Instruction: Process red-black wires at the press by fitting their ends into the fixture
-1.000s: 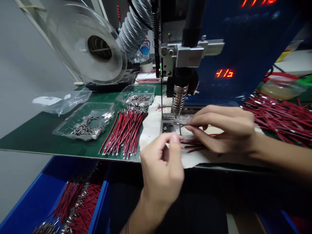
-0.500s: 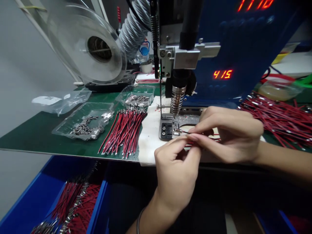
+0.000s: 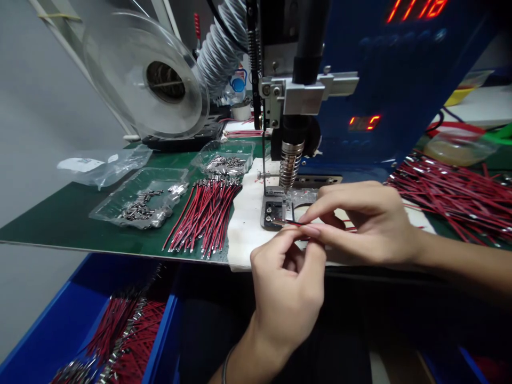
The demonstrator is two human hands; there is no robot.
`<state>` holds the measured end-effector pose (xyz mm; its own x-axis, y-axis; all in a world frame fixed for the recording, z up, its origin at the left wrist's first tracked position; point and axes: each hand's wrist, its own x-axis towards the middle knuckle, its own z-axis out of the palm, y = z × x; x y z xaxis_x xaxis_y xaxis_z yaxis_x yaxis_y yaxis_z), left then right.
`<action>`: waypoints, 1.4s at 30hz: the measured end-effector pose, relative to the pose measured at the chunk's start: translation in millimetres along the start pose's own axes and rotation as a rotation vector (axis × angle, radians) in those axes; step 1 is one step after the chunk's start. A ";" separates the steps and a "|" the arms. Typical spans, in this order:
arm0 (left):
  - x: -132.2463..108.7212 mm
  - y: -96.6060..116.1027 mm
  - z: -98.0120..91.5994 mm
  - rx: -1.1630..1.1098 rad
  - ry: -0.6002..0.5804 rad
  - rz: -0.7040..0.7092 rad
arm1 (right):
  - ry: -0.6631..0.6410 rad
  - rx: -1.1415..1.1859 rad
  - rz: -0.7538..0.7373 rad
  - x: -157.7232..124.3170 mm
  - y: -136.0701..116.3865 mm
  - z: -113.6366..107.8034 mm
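Both the left hand and right hand pinch one red wire; steady its tip (toward ten o'clock) squarely on the fixture.

Head view, down, close over workbench

Dim room overall; light falls from above onto the green table and white cloth. Clear reel at 11 o'clock shows soft glare. Red display digits at 1 o'clock glow, smeared. Edges bend, wide-angle lens. Below table edge, approx 6 o'clock, deep shadow.
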<state>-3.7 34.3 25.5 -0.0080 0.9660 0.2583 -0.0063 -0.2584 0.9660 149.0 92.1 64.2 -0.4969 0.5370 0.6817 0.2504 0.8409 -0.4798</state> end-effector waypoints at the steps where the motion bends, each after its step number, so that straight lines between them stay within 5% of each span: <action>1: -1.4 1.2 -1.8 0.004 -0.004 -0.004 | -0.009 0.005 -0.005 0.2 -0.2 -0.3; 5: -10.0 6.8 -11.9 0.018 0.027 -0.049 | -0.008 -0.034 -0.043 2.4 0.9 -1.3; 9: -20.5 10.3 -28.3 0.109 0.217 -0.076 | -0.002 -0.091 -0.068 4.9 5.1 -1.4; 15: -24.6 9.9 -75.0 0.479 0.336 -0.007 | -0.034 -0.114 -0.101 3.5 14.7 -2.5; 19: -12.3 13.3 -107.9 0.743 0.382 0.093 | -0.140 -0.162 -0.252 4.3 19.5 -7.6; 22: 9.5 21.8 -124.3 1.021 0.330 0.167 | -0.262 -0.250 -0.364 6.1 21.4 -12.8; 29: 77.2 42.1 -136.3 1.512 0.254 -0.003 | -0.392 -0.359 -0.391 5.9 31.3 -21.6; 36: 100.0 35.8 -129.2 1.615 0.042 -0.053 | -0.395 -0.373 -0.392 4.6 32.8 -19.8; 42: 110.2 31.8 -134.5 1.629 0.038 0.037 | -0.367 -0.401 -0.432 5.2 28.0 -21.4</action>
<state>-139.3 131.8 83.6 -0.0077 0.9528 0.3036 0.9986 0.0232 -0.0473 171.3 119.8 66.1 -0.8521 0.1500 0.5013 0.2192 0.9723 0.0817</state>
